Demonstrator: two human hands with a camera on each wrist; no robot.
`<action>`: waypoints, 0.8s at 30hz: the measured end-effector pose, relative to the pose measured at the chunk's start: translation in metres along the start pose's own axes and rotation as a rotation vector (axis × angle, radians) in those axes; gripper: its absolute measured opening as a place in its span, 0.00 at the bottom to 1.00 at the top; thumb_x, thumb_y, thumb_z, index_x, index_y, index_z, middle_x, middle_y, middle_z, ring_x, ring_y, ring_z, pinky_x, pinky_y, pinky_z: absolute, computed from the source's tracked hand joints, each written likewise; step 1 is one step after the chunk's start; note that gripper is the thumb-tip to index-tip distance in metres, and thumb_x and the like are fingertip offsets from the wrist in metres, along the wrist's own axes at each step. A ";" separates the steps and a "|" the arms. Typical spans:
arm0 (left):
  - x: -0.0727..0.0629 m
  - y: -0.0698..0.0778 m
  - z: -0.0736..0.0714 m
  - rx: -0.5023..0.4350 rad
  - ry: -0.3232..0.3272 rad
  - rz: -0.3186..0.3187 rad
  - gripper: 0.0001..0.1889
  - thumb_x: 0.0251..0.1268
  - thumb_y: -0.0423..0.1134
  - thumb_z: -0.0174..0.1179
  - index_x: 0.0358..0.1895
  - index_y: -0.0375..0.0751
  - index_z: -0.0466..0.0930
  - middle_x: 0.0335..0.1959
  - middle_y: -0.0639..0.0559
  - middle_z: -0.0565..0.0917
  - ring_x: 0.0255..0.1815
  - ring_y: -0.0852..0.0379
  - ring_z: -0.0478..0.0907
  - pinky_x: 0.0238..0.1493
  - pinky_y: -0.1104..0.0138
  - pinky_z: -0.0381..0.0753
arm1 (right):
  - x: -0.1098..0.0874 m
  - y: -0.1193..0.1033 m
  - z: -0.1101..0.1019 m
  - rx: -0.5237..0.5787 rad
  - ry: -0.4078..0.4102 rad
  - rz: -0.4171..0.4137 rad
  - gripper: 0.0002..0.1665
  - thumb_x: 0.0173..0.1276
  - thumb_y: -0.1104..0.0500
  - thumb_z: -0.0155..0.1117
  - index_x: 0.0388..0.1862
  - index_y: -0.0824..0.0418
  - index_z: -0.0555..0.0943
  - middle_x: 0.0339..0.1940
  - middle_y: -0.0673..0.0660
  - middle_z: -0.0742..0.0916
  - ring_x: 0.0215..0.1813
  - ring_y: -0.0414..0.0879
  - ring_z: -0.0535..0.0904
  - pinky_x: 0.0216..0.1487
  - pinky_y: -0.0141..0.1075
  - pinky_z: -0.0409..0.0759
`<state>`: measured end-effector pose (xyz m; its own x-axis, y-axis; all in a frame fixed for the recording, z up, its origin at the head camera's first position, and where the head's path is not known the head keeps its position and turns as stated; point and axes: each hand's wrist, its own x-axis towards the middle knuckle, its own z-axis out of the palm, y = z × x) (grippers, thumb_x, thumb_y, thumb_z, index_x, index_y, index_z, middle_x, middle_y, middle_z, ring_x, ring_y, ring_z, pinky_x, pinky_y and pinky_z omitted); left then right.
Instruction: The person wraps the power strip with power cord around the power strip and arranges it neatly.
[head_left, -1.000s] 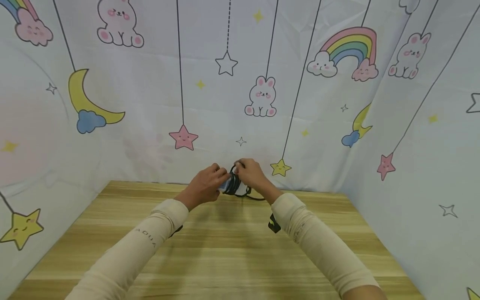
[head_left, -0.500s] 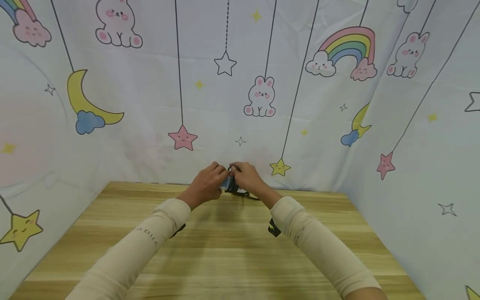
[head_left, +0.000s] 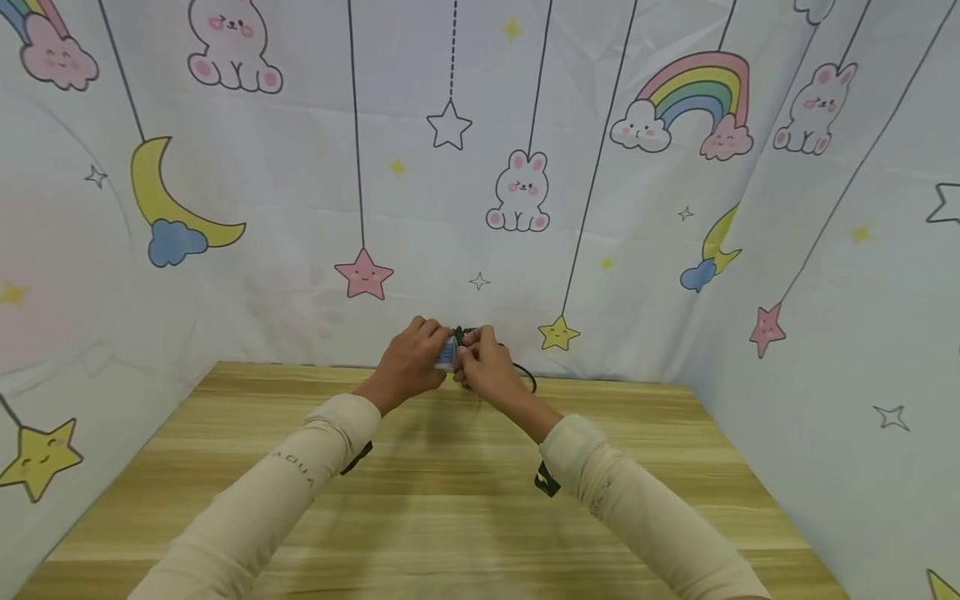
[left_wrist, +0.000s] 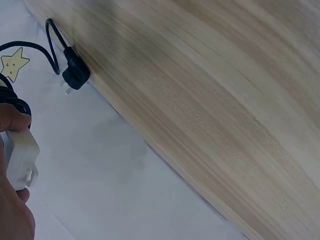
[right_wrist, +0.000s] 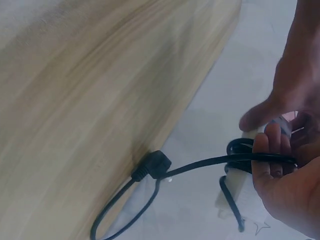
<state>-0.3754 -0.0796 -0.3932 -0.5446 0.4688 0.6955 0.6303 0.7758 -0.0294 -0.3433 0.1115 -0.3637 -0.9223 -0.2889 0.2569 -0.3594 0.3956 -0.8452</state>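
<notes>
Near the table's far edge, my left hand (head_left: pixel 408 365) grips a white oblong block (head_left: pixel 446 356) with a blue label. In the left wrist view the thumb presses on the white block (left_wrist: pixel 24 157), which has a small slotted tab at its end. Black cord (right_wrist: pixel 240 150) is wound round the block's middle. My right hand (head_left: pixel 491 367) holds a stretch of this cord, which runs across its curled fingers in the right wrist view. From the coil a loose length hangs to a black plug (left_wrist: pixel 76 72) with metal prongs. The hands partly hide block and coil.
The wood-grain table (head_left: pixel 450 500) spreads out beneath both arms. Behind it hangs a white cloth backdrop (head_left: pixel 300 208) printed with stars, bunnies and rainbows, which also closes in the sides. Black straps (head_left: pixel 547 479) show under the wrists.
My right hand has gone round the block, first leftward over it, then lower with the fingers turned upward. The loose cord now loops out to the right. My left hand keeps its grip, nearly still.
</notes>
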 end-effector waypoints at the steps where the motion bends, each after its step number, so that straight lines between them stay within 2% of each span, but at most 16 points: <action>1: 0.000 0.000 -0.001 -0.004 0.001 -0.001 0.29 0.49 0.30 0.83 0.58 0.31 0.85 0.51 0.38 0.88 0.51 0.40 0.83 0.50 0.50 0.92 | -0.002 0.002 0.001 0.009 0.004 -0.007 0.12 0.93 0.60 0.51 0.65 0.66 0.70 0.48 0.68 0.91 0.45 0.62 0.93 0.46 0.45 0.93; 6: 0.000 0.001 -0.004 -0.005 -0.007 0.000 0.30 0.51 0.31 0.82 0.59 0.30 0.85 0.51 0.38 0.88 0.50 0.41 0.83 0.49 0.51 0.92 | -0.010 0.011 0.007 -0.003 0.013 -0.052 0.11 0.93 0.61 0.51 0.64 0.67 0.70 0.48 0.68 0.91 0.46 0.57 0.93 0.53 0.49 0.94; 13: 0.001 0.000 -0.006 -0.003 -0.011 0.001 0.30 0.51 0.32 0.83 0.60 0.31 0.85 0.51 0.39 0.88 0.50 0.42 0.83 0.49 0.52 0.92 | -0.019 0.021 0.009 -0.044 -0.001 -0.087 0.13 0.94 0.60 0.50 0.67 0.67 0.69 0.51 0.68 0.92 0.53 0.59 0.93 0.61 0.54 0.91; 19: 0.003 -0.001 -0.010 -0.016 -0.031 -0.038 0.33 0.52 0.35 0.85 0.62 0.30 0.84 0.53 0.38 0.88 0.52 0.42 0.83 0.50 0.52 0.93 | -0.026 0.032 0.011 -0.166 -0.019 -0.103 0.16 0.95 0.57 0.49 0.66 0.66 0.76 0.52 0.63 0.95 0.57 0.57 0.94 0.60 0.53 0.90; 24: 0.006 -0.001 -0.010 -0.012 -0.035 -0.044 0.32 0.53 0.36 0.86 0.62 0.31 0.84 0.54 0.38 0.88 0.52 0.42 0.84 0.51 0.52 0.93 | -0.027 0.041 0.013 -0.239 -0.042 -0.136 0.16 0.94 0.57 0.49 0.64 0.64 0.81 0.55 0.63 0.94 0.60 0.58 0.93 0.61 0.54 0.90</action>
<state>-0.3732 -0.0819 -0.3818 -0.5910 0.4490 0.6702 0.6116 0.7911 0.0093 -0.3308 0.1237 -0.4113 -0.8580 -0.3878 0.3367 -0.5079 0.5438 -0.6680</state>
